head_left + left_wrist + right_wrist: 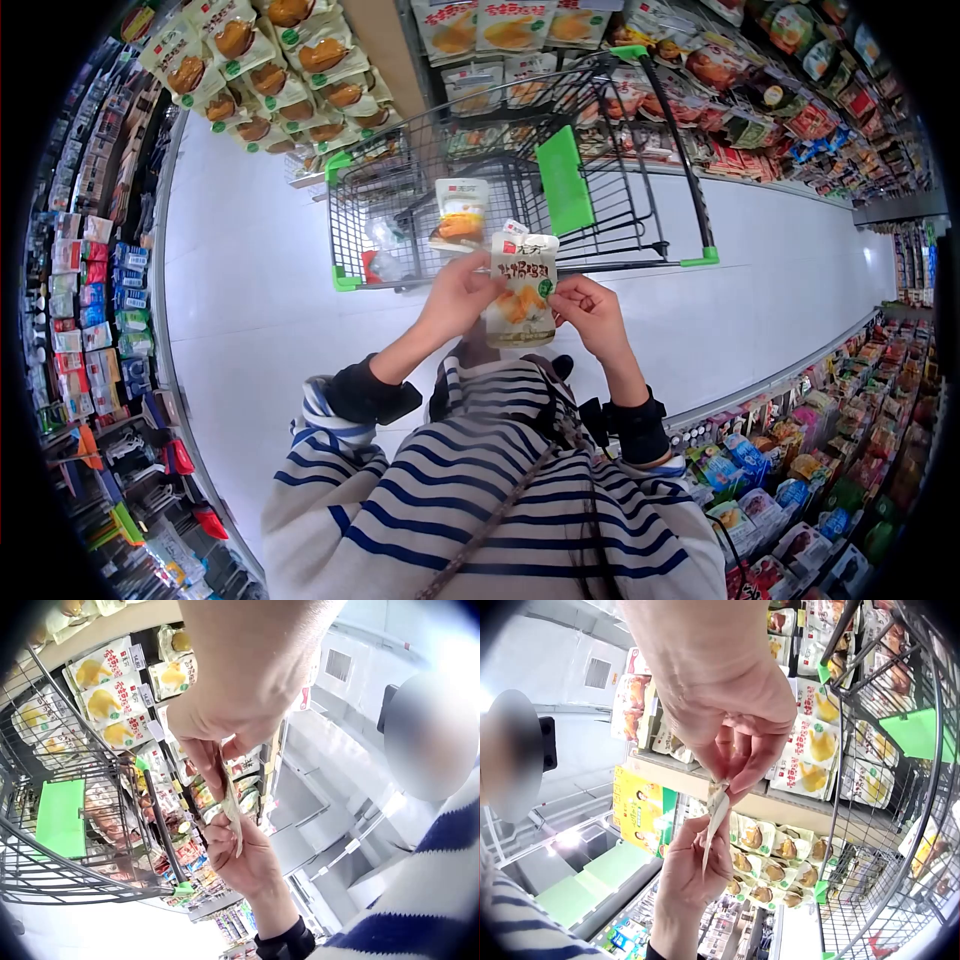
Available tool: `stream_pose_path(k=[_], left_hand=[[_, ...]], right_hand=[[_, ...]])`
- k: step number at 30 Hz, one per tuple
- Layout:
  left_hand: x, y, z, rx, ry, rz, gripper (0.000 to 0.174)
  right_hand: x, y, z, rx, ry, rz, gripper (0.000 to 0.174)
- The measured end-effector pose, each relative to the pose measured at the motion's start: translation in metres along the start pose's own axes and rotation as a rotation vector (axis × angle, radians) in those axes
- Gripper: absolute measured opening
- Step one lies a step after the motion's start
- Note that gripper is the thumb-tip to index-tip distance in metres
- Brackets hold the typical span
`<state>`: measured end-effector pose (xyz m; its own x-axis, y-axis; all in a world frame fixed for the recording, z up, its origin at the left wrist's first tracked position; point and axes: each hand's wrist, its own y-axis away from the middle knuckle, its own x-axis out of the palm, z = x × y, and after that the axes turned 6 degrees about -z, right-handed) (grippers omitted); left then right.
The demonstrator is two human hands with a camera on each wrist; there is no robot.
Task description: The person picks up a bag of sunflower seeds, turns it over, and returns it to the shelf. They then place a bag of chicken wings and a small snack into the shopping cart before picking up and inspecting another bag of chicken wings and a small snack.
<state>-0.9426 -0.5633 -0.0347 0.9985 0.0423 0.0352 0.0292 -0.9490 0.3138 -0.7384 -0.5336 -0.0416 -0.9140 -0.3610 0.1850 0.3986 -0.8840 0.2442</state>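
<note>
A pale food pouch point(524, 290) with red lettering and a yellow food picture is held upright in front of the striped shirt. My left hand point(462, 297) pinches its left edge between thumb and fingers. On the opposite edge, my right hand point(594, 316) pinches it the same way. Both wrist views show the pouch point(232, 810) edge-on and thin, stretched between the two hands. Just beyond my left hand, a second pouch point(460, 213) with an orange-brown food picture stands inside the shopping cart point(400, 150).
The wire cart has green corners and a green panel point(566, 180). Behind it, shelves hold hanging pouches point(270, 75) and bagged foods point(515, 25). Packed racks point(800, 470) run along the right, and hanging goods point(85, 300) along the left. Pale floor point(250, 260) lies between.
</note>
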Motion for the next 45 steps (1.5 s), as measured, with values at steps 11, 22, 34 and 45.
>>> stream_pose_path(k=[11, 22, 34, 45], left_hand=[[0.185, 0.029, 0.019, 0.076, -0.026, 0.098, 0.018], [0.344, 0.037, 0.024, 0.13, 0.067, 0.206, 0.017], [0.457, -0.005, 0.002, 0.033, 0.042, 0.515, 0.019], [0.54, -0.131, -0.013, 0.044, 0.031, 0.426, 0.022]], right_hand=[[-0.15, 0.117, -0.007, -0.018, 0.019, -0.213, 0.007], [-0.272, 0.226, -0.011, -0.008, -0.072, -0.29, 0.013], [-0.358, 0.253, -0.007, -0.078, -0.148, -0.468, 0.018], [-0.481, 0.164, 0.03, -0.051, -0.079, -0.549, 0.015]])
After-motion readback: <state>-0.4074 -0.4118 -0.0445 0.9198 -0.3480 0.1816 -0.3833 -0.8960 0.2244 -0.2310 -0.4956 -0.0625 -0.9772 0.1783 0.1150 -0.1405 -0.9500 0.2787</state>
